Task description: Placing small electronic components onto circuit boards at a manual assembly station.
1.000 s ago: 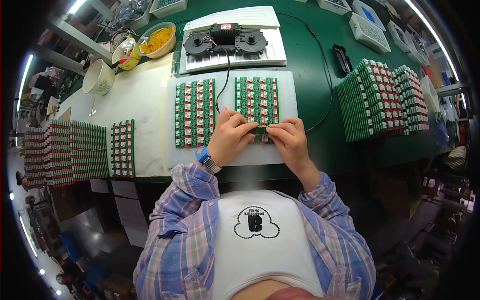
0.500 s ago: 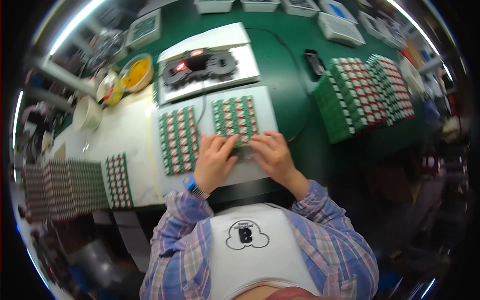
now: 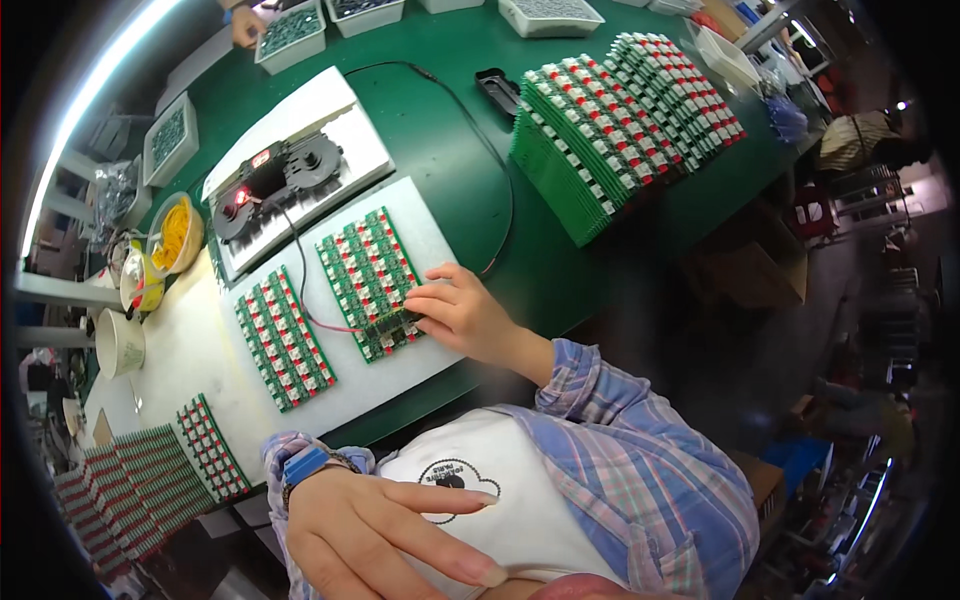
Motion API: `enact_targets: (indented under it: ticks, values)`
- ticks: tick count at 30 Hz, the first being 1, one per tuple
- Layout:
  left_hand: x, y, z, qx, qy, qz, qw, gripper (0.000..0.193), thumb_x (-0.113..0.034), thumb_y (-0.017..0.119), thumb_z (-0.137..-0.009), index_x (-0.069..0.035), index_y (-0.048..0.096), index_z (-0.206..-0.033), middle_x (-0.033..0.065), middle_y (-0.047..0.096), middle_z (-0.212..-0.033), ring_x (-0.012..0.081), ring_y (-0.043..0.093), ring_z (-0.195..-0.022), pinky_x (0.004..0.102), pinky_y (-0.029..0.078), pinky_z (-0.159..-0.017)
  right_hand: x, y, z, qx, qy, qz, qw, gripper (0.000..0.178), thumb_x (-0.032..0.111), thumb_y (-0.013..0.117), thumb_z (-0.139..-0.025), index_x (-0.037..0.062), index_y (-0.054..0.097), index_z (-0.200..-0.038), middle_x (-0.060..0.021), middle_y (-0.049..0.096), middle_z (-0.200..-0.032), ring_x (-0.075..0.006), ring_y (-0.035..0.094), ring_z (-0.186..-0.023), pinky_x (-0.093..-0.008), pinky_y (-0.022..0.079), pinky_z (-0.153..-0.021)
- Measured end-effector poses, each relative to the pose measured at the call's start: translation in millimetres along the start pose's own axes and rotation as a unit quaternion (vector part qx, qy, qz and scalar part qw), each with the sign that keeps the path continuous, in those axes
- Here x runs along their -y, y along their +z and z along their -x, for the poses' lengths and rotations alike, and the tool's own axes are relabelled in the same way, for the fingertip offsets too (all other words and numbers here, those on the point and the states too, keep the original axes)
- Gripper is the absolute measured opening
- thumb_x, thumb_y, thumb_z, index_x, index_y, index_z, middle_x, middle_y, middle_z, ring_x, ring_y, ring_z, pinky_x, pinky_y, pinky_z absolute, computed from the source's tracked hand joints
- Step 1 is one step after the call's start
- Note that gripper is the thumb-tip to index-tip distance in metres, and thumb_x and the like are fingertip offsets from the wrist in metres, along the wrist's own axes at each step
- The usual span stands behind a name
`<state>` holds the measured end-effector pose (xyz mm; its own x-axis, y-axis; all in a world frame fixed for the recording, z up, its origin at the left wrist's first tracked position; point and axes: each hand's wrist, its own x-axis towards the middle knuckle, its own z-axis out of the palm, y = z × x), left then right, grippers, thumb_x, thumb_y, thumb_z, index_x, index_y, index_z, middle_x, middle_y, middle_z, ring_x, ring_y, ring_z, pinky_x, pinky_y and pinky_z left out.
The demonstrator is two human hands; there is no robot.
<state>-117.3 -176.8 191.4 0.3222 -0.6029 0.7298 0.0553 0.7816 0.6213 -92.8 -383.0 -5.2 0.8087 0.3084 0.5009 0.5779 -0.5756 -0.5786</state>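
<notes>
My right hand point(image 3: 465, 315) reaches over the near right corner of a green circuit board point(image 3: 368, 265) with rows of white and red parts. Its fingers are closed on the end of a small dark wired strip point(image 3: 390, 321), which lies across the board. A thin cable point(image 3: 303, 270) leads from this strip to a black device point(image 3: 272, 185) with red lit displays. Close to the camera, my left hand point(image 3: 385, 535) is raised in front of my shirt with its fingers apart, holding nothing. A second board point(image 3: 287, 340) lies to the left on the same white sheet point(image 3: 440, 245).
Tall stacks of similar boards stand at the right point(image 3: 570, 150) and at the lower left point(image 3: 140, 490). A single board point(image 3: 212, 446) leans beside the left stack. Bins of small parts point(image 3: 290, 38) line the back, where another person's hand point(image 3: 246, 27) shows. A bowl of yellow pieces point(image 3: 177, 235) sits left.
The view has swung, so the table appears turned. My left hand has left the board and come up close to the camera. My right hand stays at the board, where the wired strip now shows.
</notes>
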Motion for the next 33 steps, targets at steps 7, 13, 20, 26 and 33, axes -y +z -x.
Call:
enact_targets:
  ticks: [7,13,20,26,33]
  values:
    - [11,-45,39,-0.003,-0.103,-0.154,0.983,0.027,-0.017,0.071,-0.094,-0.006,0.07,-0.118,0.0154,0.069,-0.123,0.0349,0.06,-0.119,0.0566,0.038,-0.111,-16,13,6,-0.014,-0.019,-0.031,0.999,0.032,0.015,0.078,-0.077,0.0123,0.071,-0.108,-0.0024,0.069,-0.111,-0.0312,0.055,-0.117,-0.0454,0.044,-0.103]
    - [37,-60,106,-0.208,-0.339,-0.569,0.72,0.031,-0.011,0.067,-0.092,-0.001,0.067,-0.121,0.0175,0.065,-0.126,0.0361,0.058,-0.12,0.051,0.04,-0.109,-13,21,-3,-0.063,-0.031,-0.011,0.997,0.031,0.018,0.078,-0.076,0.0119,0.072,-0.106,-0.0016,0.07,-0.108,-0.0315,0.055,-0.113,-0.0445,0.044,-0.101]
    - [76,-100,174,-0.086,-0.294,-0.76,0.574,0.035,-0.009,0.066,-0.091,-0.001,0.064,-0.125,0.0185,0.059,-0.13,0.0372,0.051,-0.126,0.0507,0.038,-0.108,-21,35,9,-0.082,-0.043,-0.028,0.995,0.025,0.02,0.079,-0.076,0.0114,0.074,-0.099,0.0003,0.071,-0.103,-0.0302,0.053,-0.113,-0.0451,0.043,-0.101]
    - [87,-98,160,-0.099,-0.286,-0.793,0.528,0.034,-0.01,0.068,-0.09,-0.001,0.065,-0.123,0.0174,0.059,-0.124,0.0368,0.053,-0.117,0.0512,0.038,-0.105,-28,34,11,-0.112,-0.049,0.009,0.992,0.02,0.025,0.077,-0.077,0.017,0.076,-0.095,0.0026,0.071,-0.095,-0.027,0.058,-0.107,-0.0428,0.043,-0.099]
    - [80,-86,143,-0.16,-0.324,-0.764,0.535,0.03,-0.009,0.071,-0.086,0.0,0.066,-0.114,0.0165,0.063,-0.111,0.0355,0.054,-0.111,0.0471,0.041,-0.1,-19,25,-1,-0.067,-0.065,0.009,0.996,0.021,0.02,0.074,-0.075,0.013,0.072,-0.095,-0.0002,0.071,-0.098,-0.0281,0.062,-0.106,-0.0435,0.043,-0.101]
